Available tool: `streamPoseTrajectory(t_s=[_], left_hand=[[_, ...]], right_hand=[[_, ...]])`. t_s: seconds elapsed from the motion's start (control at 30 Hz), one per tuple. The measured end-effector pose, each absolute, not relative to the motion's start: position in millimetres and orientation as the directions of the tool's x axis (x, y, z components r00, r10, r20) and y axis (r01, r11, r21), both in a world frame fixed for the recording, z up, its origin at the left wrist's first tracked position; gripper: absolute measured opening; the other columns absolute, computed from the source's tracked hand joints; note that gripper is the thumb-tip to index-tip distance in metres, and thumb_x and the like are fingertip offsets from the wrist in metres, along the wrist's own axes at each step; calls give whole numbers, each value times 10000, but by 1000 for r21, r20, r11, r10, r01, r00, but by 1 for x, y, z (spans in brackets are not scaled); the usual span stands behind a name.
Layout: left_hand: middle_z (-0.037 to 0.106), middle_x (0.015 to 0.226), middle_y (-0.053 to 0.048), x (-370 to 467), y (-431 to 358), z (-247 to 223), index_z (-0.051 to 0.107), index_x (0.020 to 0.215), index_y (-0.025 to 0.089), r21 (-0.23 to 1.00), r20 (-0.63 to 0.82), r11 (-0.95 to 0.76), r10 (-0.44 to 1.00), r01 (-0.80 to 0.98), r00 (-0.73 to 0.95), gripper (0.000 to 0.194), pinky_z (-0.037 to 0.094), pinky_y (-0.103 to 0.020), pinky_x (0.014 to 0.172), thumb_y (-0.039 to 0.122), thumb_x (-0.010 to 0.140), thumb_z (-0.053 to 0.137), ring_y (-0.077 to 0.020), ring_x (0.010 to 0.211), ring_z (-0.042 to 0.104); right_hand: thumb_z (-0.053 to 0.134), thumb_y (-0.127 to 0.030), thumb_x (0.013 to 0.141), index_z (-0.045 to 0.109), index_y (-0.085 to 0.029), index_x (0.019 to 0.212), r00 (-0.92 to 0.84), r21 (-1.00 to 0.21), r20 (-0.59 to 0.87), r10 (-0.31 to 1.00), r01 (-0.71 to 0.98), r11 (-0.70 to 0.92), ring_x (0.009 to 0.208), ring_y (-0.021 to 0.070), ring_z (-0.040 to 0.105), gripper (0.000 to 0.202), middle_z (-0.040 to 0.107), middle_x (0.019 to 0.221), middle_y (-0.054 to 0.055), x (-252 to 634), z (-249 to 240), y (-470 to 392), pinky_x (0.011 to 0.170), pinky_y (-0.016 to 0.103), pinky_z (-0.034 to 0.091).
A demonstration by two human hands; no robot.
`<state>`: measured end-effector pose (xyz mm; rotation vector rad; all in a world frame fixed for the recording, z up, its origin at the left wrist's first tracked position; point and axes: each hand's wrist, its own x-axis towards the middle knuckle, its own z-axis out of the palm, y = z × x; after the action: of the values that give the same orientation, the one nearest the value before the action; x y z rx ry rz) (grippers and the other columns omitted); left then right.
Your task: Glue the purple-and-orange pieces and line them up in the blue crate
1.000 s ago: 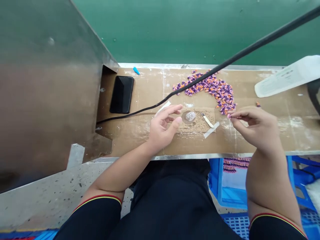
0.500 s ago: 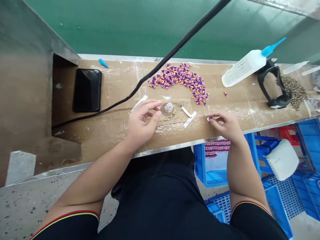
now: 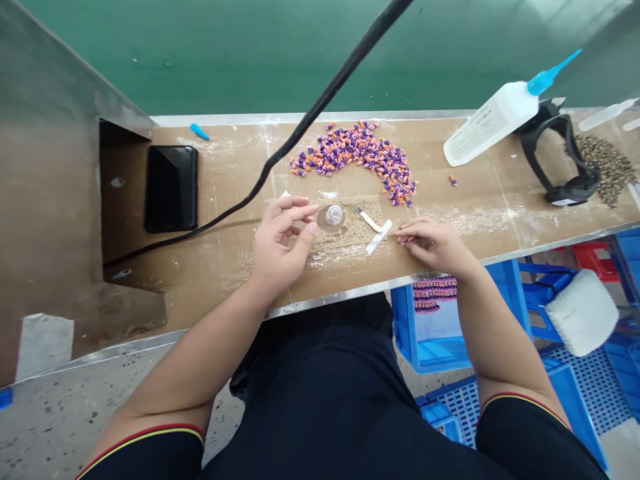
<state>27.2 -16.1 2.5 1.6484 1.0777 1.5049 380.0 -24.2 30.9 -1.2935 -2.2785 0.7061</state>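
My right hand (image 3: pixel 433 245) is closed in a pinch on a small purple-and-pink piece (image 3: pixel 408 239), mostly covered by the fingertips. It hovers right of the white tape strip near the front edge of the bench. My left hand (image 3: pixel 281 243) is curved, thumb and fingers apart, with nothing visible between them. Just right of its fingertips, a small clear round container (image 3: pixel 334 215) stands on a speckled sheet (image 3: pixel 350 233). A white-handled pointed tool (image 3: pixel 369 220) lies on that sheet. Beyond it, a pile of small purple-and-orange pieces (image 3: pixel 350 148) forms an arc.
A black cable (image 3: pixel 300 137) crosses above the bench. At left lies a phone (image 3: pixel 171 189). To the right are a white bottle (image 3: pixel 493 125) with a blue nozzle, a black strap-like object (image 3: pixel 570 190) and a heap of tiny grains (image 3: pixel 607 163). A blue crate (image 3: pixel 435 363) stands below.
My right hand has moved left with the small piece, closer to the tape strip. My left hand stays beside the clear container. The camera view has shifted slightly.
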Motion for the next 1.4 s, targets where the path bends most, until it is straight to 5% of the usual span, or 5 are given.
streamPoseTrajectory(t_s=[0.27,0.6,0.93,1.17,1.4], left_hand=[[671,1301,-104,28,-14,0,825,1202,305,864,472,-458,882,210,-17,223,652,-256,678,330,988,766,-147,895,721],[661,1311,-106,26,-15,2,824,1197,313,881,424,-413,906,229,3,213,660,-290,697,353,996,766,-171,943,711],[684,1288,-90,27,-14,3,835,1168,297,875,428,-405,903,266,-33,209,648,-253,696,367,977,786,-177,1026,716],[700,1291,-98,25,-12,8,848,1189,308,878,448,-434,893,204,-30,229,619,-254,666,324,964,807,-138,904,722],[718,1295,-98,25,-13,12,860,1136,282,896,410,-387,909,220,-69,259,634,-293,671,422,918,861,-164,905,728]], right_hand=[[695,-296,975,666,-255,1494,-318,-670,120,940,673,313,1155,251,771,522,807,1321,94,382,23,-36,1047,460,634],[762,-442,987,801,-280,954,-107,-563,274,956,788,250,1175,315,769,170,822,1230,92,370,6,-50,1077,576,614],[755,-407,1006,738,-275,907,-134,-600,252,958,756,263,1214,305,756,166,818,1257,98,365,9,-48,1097,576,604],[836,-600,900,665,-276,935,472,-882,110,875,452,-133,836,241,819,367,811,888,30,452,1,-136,847,430,690],[684,-584,859,692,-248,845,706,-496,-244,665,498,-711,769,284,793,337,798,772,91,500,-68,-221,793,423,650]])
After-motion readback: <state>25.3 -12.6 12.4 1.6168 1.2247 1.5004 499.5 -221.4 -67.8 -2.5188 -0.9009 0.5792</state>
